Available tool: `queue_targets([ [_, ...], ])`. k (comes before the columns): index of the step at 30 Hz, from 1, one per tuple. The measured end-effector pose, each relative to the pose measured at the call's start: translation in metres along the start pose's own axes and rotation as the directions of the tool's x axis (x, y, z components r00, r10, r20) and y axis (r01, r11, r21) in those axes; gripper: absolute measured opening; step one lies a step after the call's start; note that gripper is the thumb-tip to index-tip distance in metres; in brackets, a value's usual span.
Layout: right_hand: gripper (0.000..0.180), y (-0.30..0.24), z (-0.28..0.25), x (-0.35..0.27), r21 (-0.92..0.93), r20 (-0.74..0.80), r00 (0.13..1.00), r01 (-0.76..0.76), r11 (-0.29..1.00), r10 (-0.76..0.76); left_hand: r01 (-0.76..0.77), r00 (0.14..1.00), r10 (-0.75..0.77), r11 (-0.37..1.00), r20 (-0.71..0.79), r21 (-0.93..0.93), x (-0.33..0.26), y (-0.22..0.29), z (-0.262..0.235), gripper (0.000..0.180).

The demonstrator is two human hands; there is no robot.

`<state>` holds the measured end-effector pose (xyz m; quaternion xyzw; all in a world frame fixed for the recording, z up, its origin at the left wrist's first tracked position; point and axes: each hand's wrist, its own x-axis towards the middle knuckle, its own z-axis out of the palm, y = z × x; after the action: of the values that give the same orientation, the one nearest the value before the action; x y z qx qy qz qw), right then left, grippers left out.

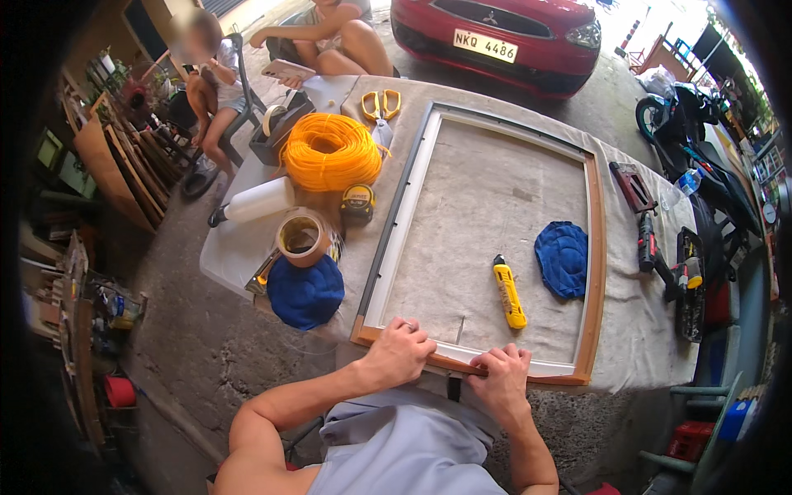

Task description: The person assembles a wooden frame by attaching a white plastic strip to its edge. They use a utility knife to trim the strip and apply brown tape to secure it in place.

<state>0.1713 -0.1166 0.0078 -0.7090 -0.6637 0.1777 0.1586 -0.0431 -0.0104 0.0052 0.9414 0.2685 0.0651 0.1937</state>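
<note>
A rectangular frame [402, 231] lies on the cloth-covered table, white on its inner faces. Dark edging runs along its left and far sides; brown strip [596, 272] covers the right side and much of the near one. My left hand [399, 355] is closed over the near edge, close to the left corner. A short way to the right, my right hand [503, 375] has its fingers closed on the brown strip at that same edge. Inside the frame lie a yellow-and-black utility knife [510, 295] and a blue cloth pad [563, 261]; the frame's right side overlaps the pad.
Left of the frame are orange cord [330, 153], yellow-handled scissors [381, 111], a tape measure [358, 204], a white bottle [260, 200], a brown tape roll [301, 239] and another blue pad [305, 293]. Tools including a staple gun [633, 188] lie right. Two people sit beyond, near a red car [495, 49].
</note>
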Motion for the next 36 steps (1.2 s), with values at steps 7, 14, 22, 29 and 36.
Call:
queue_targets([
  [7, 0.022, -0.001, 0.003, -0.005, 0.000, -0.104, 0.994, -0.026, 1.000, 0.026, 0.081, 0.995, -0.075, 0.993, -0.072, 0.080, -0.017, -0.023, -0.020, 0.007],
  [14, 0.052, -0.031, -0.005, 0.004, -0.155, -0.140, 0.990, -0.056, 0.986, 0.034, 0.009, 0.996, -0.024, 0.986, 0.088, 0.166, -0.013, -0.026, -0.021, 0.008],
  [22, 0.042, -0.059, 0.039, 0.033, 0.011, -0.001, 0.983, 0.181, 0.983, -0.181, 0.019, 0.991, -0.038, 0.988, 0.127, 0.154, -0.014, -0.027, -0.021, 0.006],
  [29, 0.029, -0.059, 0.036, 0.033, 0.009, 0.021, 0.979, 0.204, 0.979, -0.204, -0.006, 0.992, -0.013, 0.990, 0.129, 0.143, -0.018, -0.030, -0.021, 0.006],
  [36, 0.027, -0.057, 0.037, 0.030, 0.050, -0.012, 0.982, 0.188, 0.981, -0.188, -0.047, 0.983, 0.015, 0.983, 0.182, 0.178, -0.020, -0.028, -0.032, 0.007],
])
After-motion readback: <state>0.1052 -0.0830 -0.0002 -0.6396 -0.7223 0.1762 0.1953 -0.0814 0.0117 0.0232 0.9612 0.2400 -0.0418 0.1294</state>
